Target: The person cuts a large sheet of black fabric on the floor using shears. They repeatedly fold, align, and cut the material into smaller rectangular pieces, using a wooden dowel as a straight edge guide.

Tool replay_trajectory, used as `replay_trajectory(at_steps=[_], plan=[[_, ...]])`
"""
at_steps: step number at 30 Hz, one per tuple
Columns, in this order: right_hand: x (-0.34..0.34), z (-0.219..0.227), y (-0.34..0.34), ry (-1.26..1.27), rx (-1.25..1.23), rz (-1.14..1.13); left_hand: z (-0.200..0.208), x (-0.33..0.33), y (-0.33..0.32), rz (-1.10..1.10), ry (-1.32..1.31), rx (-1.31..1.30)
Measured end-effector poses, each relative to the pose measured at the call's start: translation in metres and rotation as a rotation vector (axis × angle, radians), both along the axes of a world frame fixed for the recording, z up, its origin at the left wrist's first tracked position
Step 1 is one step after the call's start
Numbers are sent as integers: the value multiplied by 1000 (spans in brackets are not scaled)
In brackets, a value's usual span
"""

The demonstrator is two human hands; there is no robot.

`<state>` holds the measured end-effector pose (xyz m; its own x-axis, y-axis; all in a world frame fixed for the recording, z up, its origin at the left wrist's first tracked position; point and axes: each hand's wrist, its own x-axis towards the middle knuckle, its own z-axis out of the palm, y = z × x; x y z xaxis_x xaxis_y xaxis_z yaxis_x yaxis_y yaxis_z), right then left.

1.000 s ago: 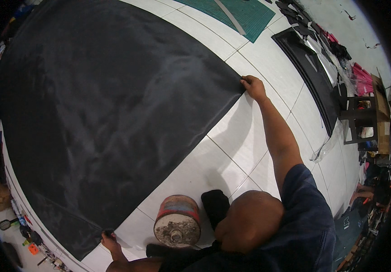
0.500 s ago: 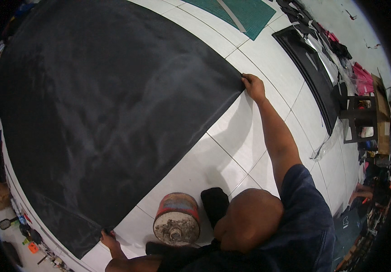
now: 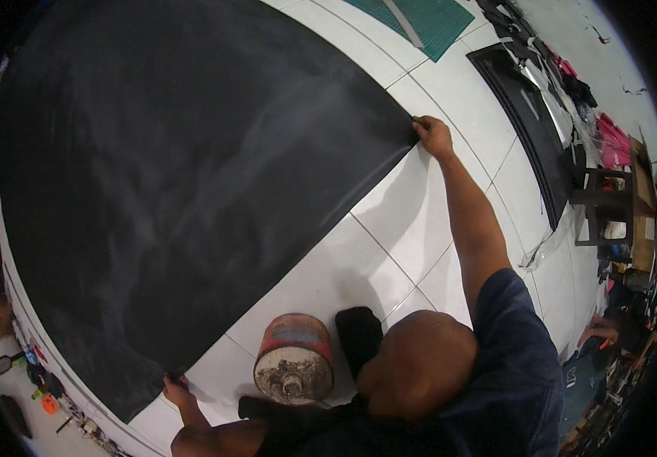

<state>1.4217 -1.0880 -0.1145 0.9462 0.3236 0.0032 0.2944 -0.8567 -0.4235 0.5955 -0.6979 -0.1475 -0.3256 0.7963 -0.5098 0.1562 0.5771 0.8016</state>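
Note:
A large sheet of black fabric (image 3: 191, 167) with a dull sheen stretches over the floor from the near left to the far side. My right hand (image 3: 435, 137) pinches its right corner between thumb and fingers, with the arm reaching forward. At the near left, my left hand (image 3: 178, 390) is closed on the near edge of the same sheet, a short way in from its lowest corner. Between the two hands the near edge runs taut and nearly straight.
A rusty red drum-shaped canister (image 3: 294, 358) stands by my foot in a black sock (image 3: 359, 339). Far off lies a green cutting mat (image 3: 439, 34) with a metal ruler (image 3: 404, 23). Right: a black folded panel (image 3: 522, 126), a dark stool (image 3: 606, 206) and clutter along the wall.
The near edge of the black fabric has shifted slightly away from me and to the left near my left hand. Both hands moved a little with it and keep their grip.

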Motion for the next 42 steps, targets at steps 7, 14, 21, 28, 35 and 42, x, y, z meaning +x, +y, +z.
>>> replay_trajectory(at_steps=[7, 14, 21, 28, 35, 42], plan=[[9, -4, -8, 43, 6, 23, 1, 1, -2, -44, 18, 2], [-12, 9, 13, -262, -204, 6, 15, 18, -7, -118, 29, -43], [-271, 63, 161, -185, 98, 883, 14, 0, -10, 92, 123, -25], [-295, 36, 137, -47, -117, 895, 21, 55, 2, 232, -55, -73], [-330, 54, 163, 83, -251, 1078, 11, -161, 50, 547, 428, 109], [-315, 63, 162, 49, -317, 1083, -10, -171, 77, 386, 631, 10]])
